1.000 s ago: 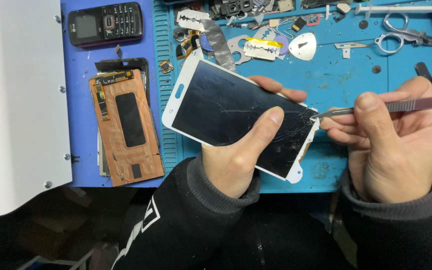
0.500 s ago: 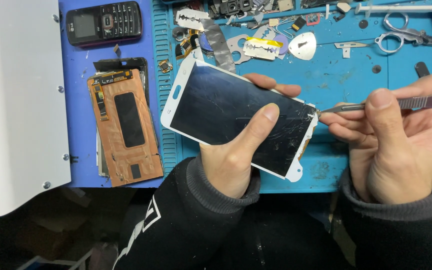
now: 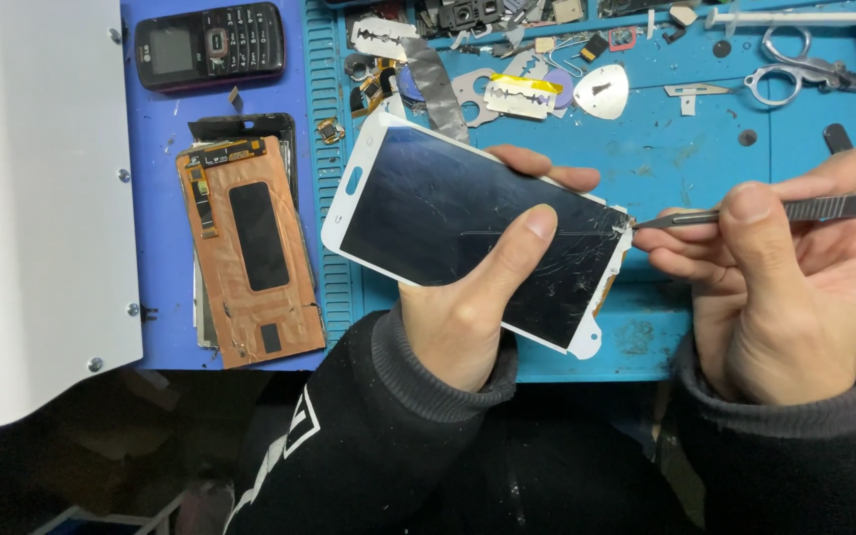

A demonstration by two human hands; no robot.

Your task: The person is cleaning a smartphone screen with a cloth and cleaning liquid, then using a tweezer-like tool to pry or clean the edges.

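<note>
Left hand [image 3: 468,307] is gripping one cracked screen [image 3: 478,233] above the blue mat [image 3: 666,149], thumb pressing the glass. Right hand [image 3: 795,287] is pinching one scalpel [image 3: 745,213], its tip touching the screen's right edge. Lying on the mat: two razor blades [image 3: 519,96], one pair of scissors [image 3: 804,64], one keypad phone [image 3: 208,45], one copper-backed panel [image 3: 250,248].

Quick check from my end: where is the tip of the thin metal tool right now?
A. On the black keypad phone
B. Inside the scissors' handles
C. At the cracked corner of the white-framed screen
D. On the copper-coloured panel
C: the right hand holds the metal tool with its tip at the cracked corner of the white-framed screen, which the left hand grips.
</note>
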